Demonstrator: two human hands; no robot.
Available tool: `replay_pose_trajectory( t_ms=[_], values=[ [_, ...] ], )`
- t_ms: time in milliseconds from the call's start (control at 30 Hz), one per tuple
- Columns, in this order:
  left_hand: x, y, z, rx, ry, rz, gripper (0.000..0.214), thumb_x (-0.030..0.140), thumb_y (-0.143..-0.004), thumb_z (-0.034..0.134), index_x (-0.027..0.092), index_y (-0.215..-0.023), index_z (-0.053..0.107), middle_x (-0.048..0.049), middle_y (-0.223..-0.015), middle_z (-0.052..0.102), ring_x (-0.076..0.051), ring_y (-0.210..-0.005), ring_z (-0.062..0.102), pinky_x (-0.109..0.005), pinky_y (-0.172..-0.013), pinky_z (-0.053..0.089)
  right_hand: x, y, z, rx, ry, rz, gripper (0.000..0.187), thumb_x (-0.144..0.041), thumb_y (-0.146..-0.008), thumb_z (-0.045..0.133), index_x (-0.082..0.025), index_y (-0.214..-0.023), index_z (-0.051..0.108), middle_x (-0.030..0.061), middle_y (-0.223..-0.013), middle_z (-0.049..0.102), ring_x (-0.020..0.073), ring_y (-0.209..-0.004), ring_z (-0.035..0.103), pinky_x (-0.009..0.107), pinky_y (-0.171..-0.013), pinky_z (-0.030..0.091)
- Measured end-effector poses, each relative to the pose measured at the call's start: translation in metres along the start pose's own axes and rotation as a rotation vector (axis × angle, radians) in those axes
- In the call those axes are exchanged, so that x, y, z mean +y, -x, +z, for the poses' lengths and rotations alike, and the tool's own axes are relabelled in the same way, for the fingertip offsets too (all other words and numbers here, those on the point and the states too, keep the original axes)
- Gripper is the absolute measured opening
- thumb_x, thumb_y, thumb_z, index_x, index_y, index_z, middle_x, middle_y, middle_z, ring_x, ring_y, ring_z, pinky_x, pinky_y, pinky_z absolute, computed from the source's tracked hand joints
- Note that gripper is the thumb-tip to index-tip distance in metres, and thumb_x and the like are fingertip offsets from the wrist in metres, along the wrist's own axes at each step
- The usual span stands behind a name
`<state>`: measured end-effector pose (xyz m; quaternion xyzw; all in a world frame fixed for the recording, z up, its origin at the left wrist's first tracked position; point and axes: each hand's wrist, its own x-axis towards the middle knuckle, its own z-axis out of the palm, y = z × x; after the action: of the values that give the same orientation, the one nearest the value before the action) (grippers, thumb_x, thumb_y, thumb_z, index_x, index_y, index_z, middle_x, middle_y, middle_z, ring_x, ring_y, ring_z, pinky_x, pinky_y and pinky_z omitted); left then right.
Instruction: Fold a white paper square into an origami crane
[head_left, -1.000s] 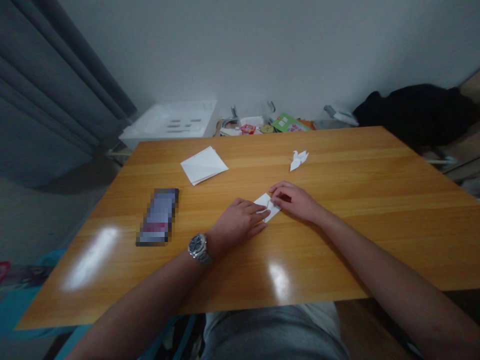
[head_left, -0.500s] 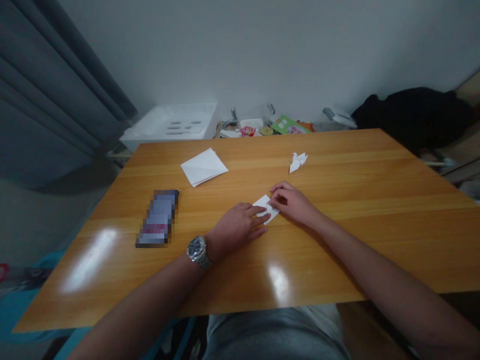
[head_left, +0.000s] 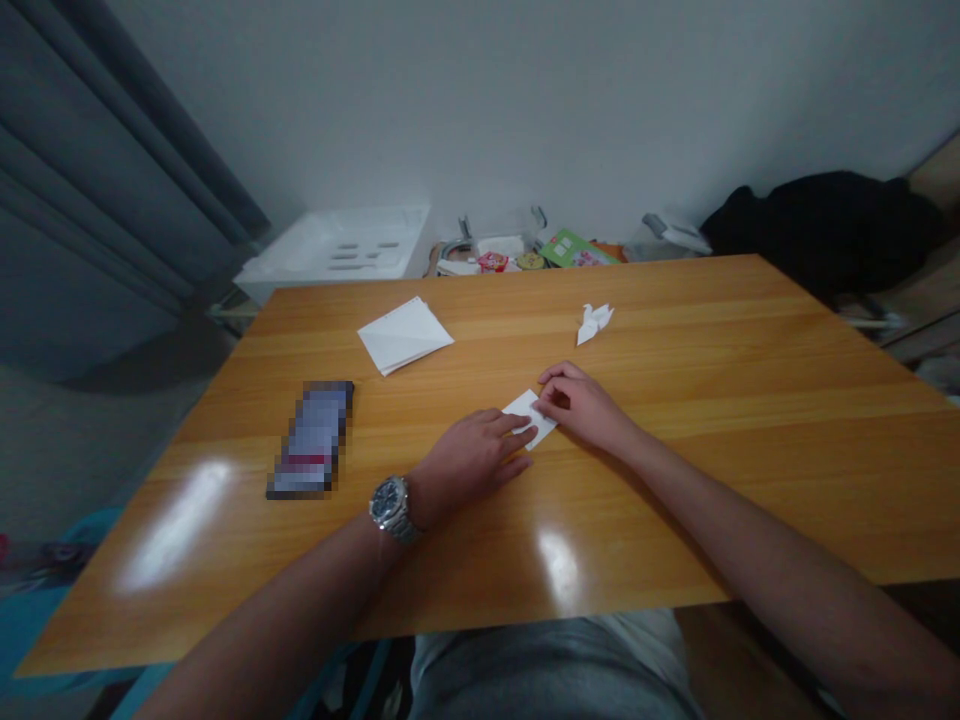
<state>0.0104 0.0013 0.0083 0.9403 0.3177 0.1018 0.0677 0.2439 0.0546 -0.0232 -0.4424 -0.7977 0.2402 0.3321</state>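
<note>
Table [head_left: 675,540]: glossy wood, under everything noted below.
Left hand [head_left: 474,447]: fingers spread apart, resting on left of paper [head_left: 517,406]; if they lift, paper could slide.
Right hand [head_left: 587,408]: thumb and forefinger together, pinching paper's right side; a sideways tug might skew or tear it.
Sheets [head_left: 405,335]: far left, flat.
Phone [head_left: 311,440]: left, well apart.
Paper: mid-table, between hands; slick wood likely gives little grip.
Bird [head_left: 595,322]: far, beyond right hand, white, folded.

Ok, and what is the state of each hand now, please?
Left hand: open, fingers on the paper.
Right hand: thumb and index closed together at the paper; whether they grip it cannot be told.
</note>
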Motion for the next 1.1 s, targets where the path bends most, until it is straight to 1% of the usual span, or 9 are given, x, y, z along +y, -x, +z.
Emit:
replay_pose_trajectory(
  t_ms=[167, 467, 700, 833, 967, 1100],
  values=[
    [0.0003, -0.0003, 0.0009, -0.009, -0.014, 0.004, 0.039, 0.038, -0.103, 0.047, 0.018, -0.134, 0.059, -0.0108, -0.131, 0.065, -0.024, -0.112, 0.062, -0.04, -0.1, 0.05, 0.0009, -0.0001, 0.0019, 0.007, 0.002, 0.003, 0.019, -0.026, -0.088, 0.069, -0.019, -0.072, 0.062, 0.0084, -0.106, 0.06, 0.0211, -0.094, 0.061, 0.039, -0.087, 0.05],
    [-0.0005, 0.0012, 0.002, -0.004, -0.007, 0.011, 0.042, 0.039, -0.103, 0.046, 0.019, -0.14, 0.054, -0.0093, -0.136, 0.063, -0.024, -0.116, 0.061, -0.04, -0.102, 0.05, -0.0001, -0.0018, 0.0034, 0.013, 0.036, -0.011, 0.018, -0.023, -0.088, 0.068, -0.019, -0.072, 0.06, 0.0084, -0.105, 0.059, 0.0216, -0.095, 0.061, 0.04, -0.089, 0.049],
    [-0.0011, 0.0001, 0.0029, -0.017, -0.015, 0.022, 0.043, 0.041, -0.103, 0.046, 0.019, -0.138, 0.056, -0.0107, -0.135, 0.062, -0.026, -0.116, 0.06, -0.041, -0.102, 0.049, 0.0001, -0.0012, 0.0038, 0.012, 0.047, -0.025, 0.018, -0.025, -0.09, 0.066, -0.02, -0.074, 0.059, 0.0081, -0.104, 0.059, 0.0221, -0.096, 0.06, 0.04, -0.089, 0.049],
    [-0.0007, 0.0004, 0.0029, -0.013, -0.011, 0.003, 0.043, 0.041, -0.102, 0.048, 0.02, -0.138, 0.056, -0.0112, -0.134, 0.062, -0.025, -0.115, 0.06, -0.041, -0.101, 0.05, -0.0018, -0.0013, 0.0034, 0.015, 0.066, -0.044, 0.017, -0.024, -0.09, 0.066, -0.021, -0.075, 0.059, 0.0078, -0.103, 0.059, 0.0221, -0.094, 0.059, 0.04, -0.088, 0.049],
    [0.0001, 0.0015, 0.0005, -0.033, 0.005, -0.013, 0.044, 0.042, -0.101, 0.049, 0.021, -0.14, 0.055, -0.0105, -0.137, 0.06, -0.025, -0.119, 0.058, -0.04, -0.102, 0.048, -0.003, -0.0009, 0.0027, 0.008, 0.064, -0.048, 0.017, -0.024, -0.09, 0.065, -0.021, -0.075, 0.058, 0.0077, -0.102, 0.058, 0.0226, -0.094, 0.059, 0.04, -0.087, 0.049],
    [0.0007, 0.0018, -0.0032, -0.051, 0.006, -0.01, 0.045, 0.042, -0.102, 0.048, 0.022, -0.142, 0.053, -0.0088, -0.145, 0.055, -0.024, -0.12, 0.058, -0.04, -0.103, 0.047, -0.003, -0.0001, 0.0027, 0.01, 0.072, -0.047, 0.017, -0.024, -0.09, 0.065, -0.021, -0.075, 0.058, 0.0075, -0.101, 0.058, 0.0226, -0.093, 0.059, 0.04, -0.087, 0.049]
  ],
)
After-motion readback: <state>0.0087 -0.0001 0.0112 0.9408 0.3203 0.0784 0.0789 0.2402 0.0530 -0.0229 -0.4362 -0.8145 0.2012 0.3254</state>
